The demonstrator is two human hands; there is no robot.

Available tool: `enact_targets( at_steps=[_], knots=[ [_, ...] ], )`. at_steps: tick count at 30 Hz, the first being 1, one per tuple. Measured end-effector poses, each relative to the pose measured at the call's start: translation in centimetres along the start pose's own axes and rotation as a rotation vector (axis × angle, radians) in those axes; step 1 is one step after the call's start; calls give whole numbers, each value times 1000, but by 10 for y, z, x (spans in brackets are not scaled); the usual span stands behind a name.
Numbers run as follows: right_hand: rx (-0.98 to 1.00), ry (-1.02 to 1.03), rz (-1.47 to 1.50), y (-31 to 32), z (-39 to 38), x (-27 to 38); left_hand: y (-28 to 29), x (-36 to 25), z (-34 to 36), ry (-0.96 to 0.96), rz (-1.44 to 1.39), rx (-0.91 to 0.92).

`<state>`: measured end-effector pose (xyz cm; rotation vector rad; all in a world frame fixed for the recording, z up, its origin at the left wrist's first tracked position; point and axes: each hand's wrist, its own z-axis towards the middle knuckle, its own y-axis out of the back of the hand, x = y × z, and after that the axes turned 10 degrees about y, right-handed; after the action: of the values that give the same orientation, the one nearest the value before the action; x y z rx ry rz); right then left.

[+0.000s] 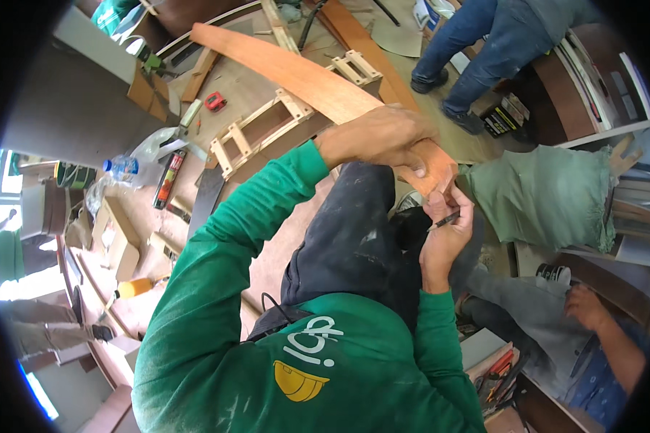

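A long orange-brown wooden board [282, 70] slants from the upper left down to my lap, its near end close to my knees. My left hand [383, 137] is closed over that near end, with the fingers curled onto its face. Under the board's end corner, my right hand [448, 234] is closed with a dark pencil [444, 221] between its fingers. The right fingertips also touch the corner of the board. The pencil's point faces left, away from the wood.
Slatted wooden frames [227, 154] lie beneath the board. A red tape measure [214, 102], a sealant tube [170, 179] and a water bottle [121, 167] are to the left. One person [477, 54] stands at the upper right; another person's hand [586, 307] is at lower right. Green cloth [545, 195] drapes nearby.
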<state>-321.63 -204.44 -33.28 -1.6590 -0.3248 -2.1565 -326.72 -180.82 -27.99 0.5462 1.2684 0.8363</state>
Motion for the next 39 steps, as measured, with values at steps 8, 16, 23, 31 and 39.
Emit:
enact_targets(
  at_steps=[8, 16, 23, 31, 39],
  knots=[
    [-13, 17, -38, -11, -3, 5, 3, -9, -11, -54, 172, -118],
    [69, 149, 31, -5, -4, -11, -9, -39, -18, -39, 148, -152],
    [138, 229, -34, 3, 1, -21, -10, -54, -25, 4, 220, -183],
    [239, -495, 948, 18, -3, -40, -14, -63, -31, 0, 286, -240],
    [192, -605, 1091, 11, -1, -43, -17, -60, -29, 6, 261, -222]
  ],
)
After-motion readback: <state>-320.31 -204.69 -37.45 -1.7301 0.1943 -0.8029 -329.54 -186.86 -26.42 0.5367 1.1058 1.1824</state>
